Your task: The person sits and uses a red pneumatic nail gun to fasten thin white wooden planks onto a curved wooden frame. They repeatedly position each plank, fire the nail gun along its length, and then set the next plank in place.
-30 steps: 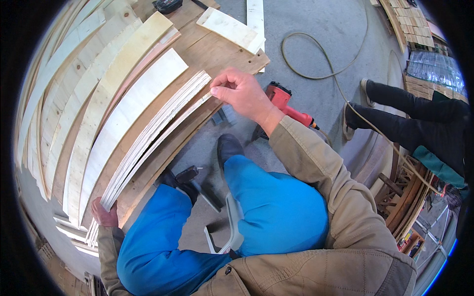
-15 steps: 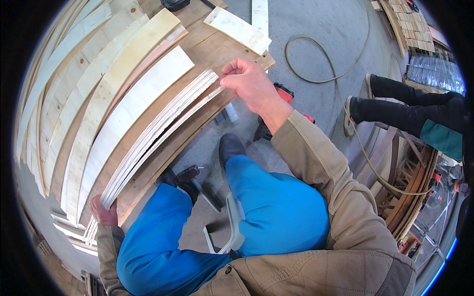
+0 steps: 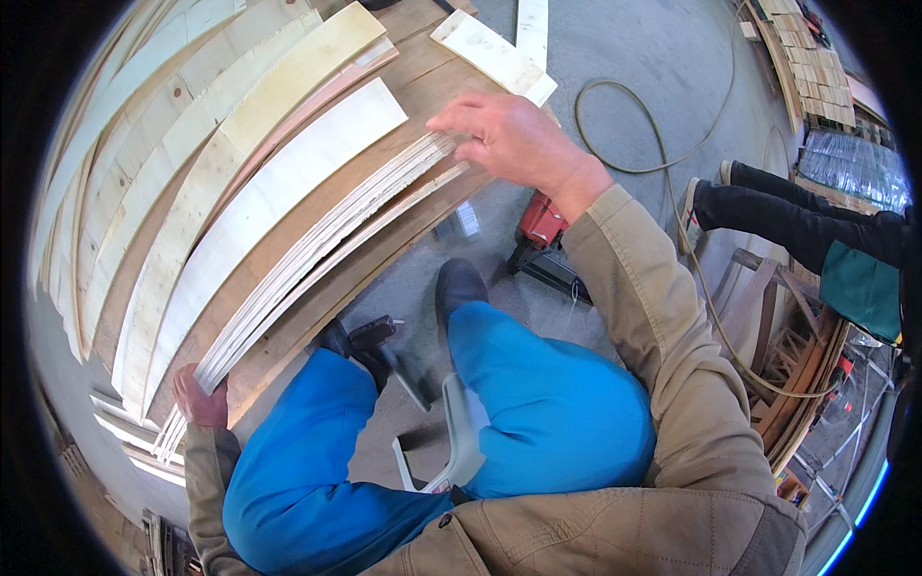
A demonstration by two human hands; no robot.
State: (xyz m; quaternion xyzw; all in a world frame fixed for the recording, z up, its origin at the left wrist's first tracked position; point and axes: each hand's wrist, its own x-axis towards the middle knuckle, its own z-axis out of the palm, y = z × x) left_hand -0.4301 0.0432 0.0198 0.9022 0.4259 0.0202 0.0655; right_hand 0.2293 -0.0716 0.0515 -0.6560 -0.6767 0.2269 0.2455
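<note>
A woodworking shop: pale curved wooden slats (image 3: 259, 202) lie stacked across a workbench (image 3: 384, 230), a red power tool (image 3: 538, 226) and a looping hose (image 3: 663, 154) rest on the concrete floor (image 3: 634, 67), more timber piled nearby

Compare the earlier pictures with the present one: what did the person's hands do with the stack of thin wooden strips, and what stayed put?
The right hand slid further along the far end of the stack of thin wooden strips, its fingers now spread flat over the ends instead of pinching them. The left hand kept its grip on the near end. The wide boards and the red power tool stayed where they were.
</note>
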